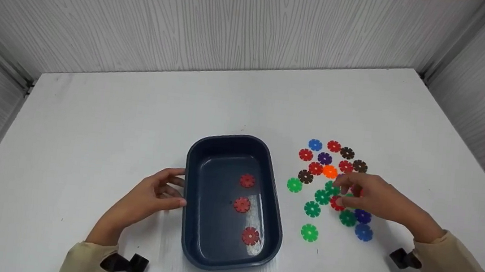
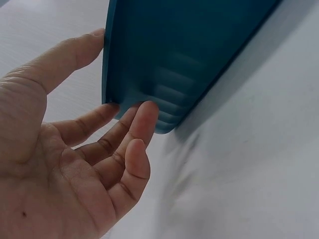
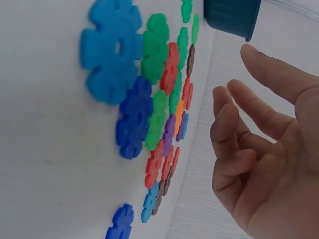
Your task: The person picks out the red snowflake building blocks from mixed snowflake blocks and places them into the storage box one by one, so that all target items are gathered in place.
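My left hand [image 1: 150, 196] rests at the left side of a dark blue plastic basin [image 1: 184, 238]. In the left wrist view its thumb touches the rim, and the fingertips [image 2: 147, 112] lie against the outer wall, loosely bent. Inside the basin are three red notched plastic discs [image 1: 242, 205], spread down its right half. My right hand [image 1: 375, 197] hovers over a spread of flower-shaped discs right of the basin, its fingers loosely bent and nothing between them. Under it show a red disc [image 1: 337, 203] and a green disc [image 1: 322, 197]; other discs are partly hidden by the hand.
Around the right hand lie several more discs: an orange disc [image 1: 330, 171], a light green disc [image 1: 309, 232], a blue disc [image 1: 364, 232] and a brown disc [image 1: 306, 176]. The white table [image 1: 113, 118] is bordered by wood-grain panels [image 1: 218, 21] at the back and sides.
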### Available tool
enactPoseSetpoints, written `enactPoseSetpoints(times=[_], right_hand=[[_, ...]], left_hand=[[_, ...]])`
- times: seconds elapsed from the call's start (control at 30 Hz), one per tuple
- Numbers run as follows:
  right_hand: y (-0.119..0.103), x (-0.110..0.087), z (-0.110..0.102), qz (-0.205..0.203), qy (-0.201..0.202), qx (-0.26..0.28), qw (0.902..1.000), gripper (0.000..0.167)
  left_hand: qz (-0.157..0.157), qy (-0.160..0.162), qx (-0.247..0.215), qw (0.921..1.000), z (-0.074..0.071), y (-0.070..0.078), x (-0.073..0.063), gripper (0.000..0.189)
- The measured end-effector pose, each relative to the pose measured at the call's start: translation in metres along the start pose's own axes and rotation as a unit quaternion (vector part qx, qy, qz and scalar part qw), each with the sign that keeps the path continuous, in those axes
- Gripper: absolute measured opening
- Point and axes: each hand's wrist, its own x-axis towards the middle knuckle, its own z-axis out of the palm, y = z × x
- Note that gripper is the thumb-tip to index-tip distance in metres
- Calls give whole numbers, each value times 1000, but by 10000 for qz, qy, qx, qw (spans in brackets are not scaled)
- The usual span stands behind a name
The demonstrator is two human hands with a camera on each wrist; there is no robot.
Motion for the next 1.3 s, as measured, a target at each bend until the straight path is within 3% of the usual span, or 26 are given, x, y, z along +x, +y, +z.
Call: enactPoseSetpoints(times=[0.4, 0.7, 1.0, 1.3], right_hand=[[7, -5, 7, 267, 2, -1394, 9899, 38], [3, -3, 14, 136, 165, -1799, 9835, 40], [-2, -4, 23, -16, 392, -2372, 9707, 41], [-4, -6, 25, -6, 482, -2300, 9720, 36]], left_hand=[[46, 10, -33, 10000, 2, -2, 1, 67], [38, -4, -43, 10000, -2, 0, 0, 68], [57, -15, -14, 10000, -1, 0, 0, 69], [27, 45, 10, 10000, 1, 0, 0, 68]])
